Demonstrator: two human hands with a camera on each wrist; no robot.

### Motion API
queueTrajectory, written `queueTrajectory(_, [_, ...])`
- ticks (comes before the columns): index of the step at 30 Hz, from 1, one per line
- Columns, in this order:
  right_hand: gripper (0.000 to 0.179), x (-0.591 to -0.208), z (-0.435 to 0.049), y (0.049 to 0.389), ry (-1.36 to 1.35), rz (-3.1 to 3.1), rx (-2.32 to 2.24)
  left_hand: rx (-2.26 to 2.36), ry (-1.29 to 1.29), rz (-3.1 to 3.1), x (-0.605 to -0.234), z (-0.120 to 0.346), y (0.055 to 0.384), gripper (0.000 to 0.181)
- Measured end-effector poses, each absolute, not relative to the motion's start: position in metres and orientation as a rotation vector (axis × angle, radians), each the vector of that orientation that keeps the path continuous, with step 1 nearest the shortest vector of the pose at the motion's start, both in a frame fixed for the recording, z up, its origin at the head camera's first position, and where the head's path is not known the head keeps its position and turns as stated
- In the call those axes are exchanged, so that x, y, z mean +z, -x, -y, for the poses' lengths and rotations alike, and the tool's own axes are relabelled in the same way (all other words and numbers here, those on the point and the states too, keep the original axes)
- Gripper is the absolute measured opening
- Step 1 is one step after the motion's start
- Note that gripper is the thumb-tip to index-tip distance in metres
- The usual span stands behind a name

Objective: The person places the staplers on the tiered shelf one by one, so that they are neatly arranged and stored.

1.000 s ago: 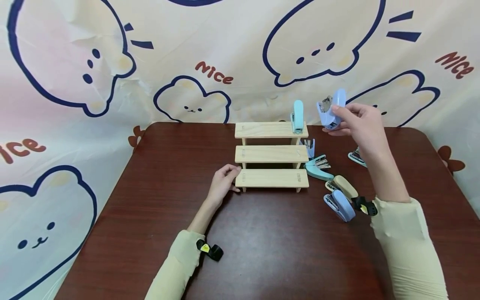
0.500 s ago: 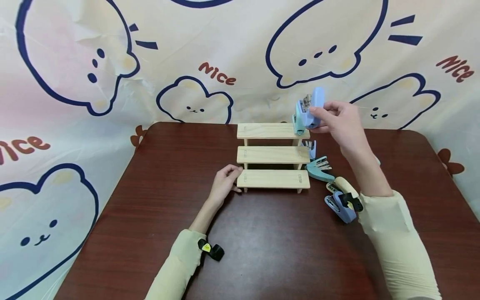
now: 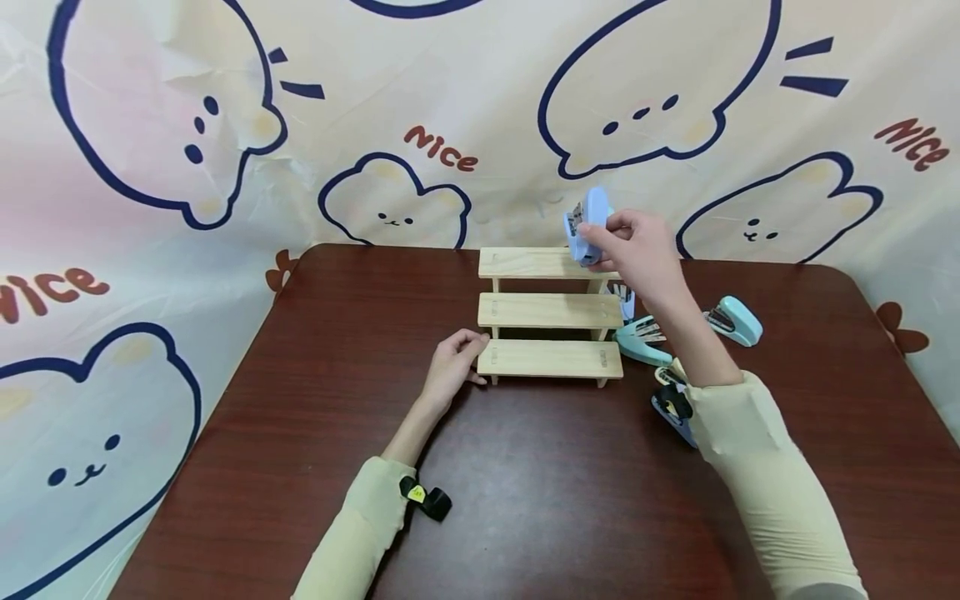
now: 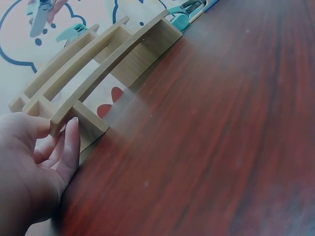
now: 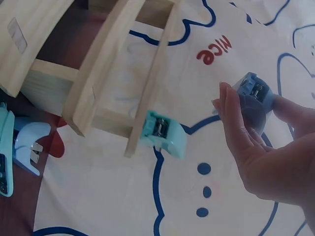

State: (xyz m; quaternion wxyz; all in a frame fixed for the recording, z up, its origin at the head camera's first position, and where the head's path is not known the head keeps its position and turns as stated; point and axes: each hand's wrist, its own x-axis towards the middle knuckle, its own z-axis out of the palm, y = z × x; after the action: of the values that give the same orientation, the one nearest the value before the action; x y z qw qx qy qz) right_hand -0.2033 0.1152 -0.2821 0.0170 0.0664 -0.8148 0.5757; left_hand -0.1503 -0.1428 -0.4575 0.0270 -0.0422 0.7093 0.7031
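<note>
In the head view, my right hand (image 3: 641, 254) and the blue stapler (image 3: 589, 225) it pinches hide nearly all of the mint stapler (image 5: 170, 135) on the wooden rack (image 3: 550, 310). My wrist camera (image 3: 677, 402) and right sleeve (image 3: 772, 492) partly cover the cream stapler (image 3: 663, 377) and lower blue stapler (image 3: 670, 423). The left wrist view's top edge crops that hand.

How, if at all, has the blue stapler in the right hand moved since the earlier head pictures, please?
Yes, leftward: the blue stapler, first beyond the right end of the wooden rack, now overlaps its top shelf in view.
</note>
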Motion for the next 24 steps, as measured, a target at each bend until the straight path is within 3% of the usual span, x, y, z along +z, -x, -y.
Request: queueTrajectory(24, [0.036,-0.309,-0.076,0.230,-0.254,2.728,1.202,2.200,0.118,-2.186,-0.458,0.142,0.150,0.023])
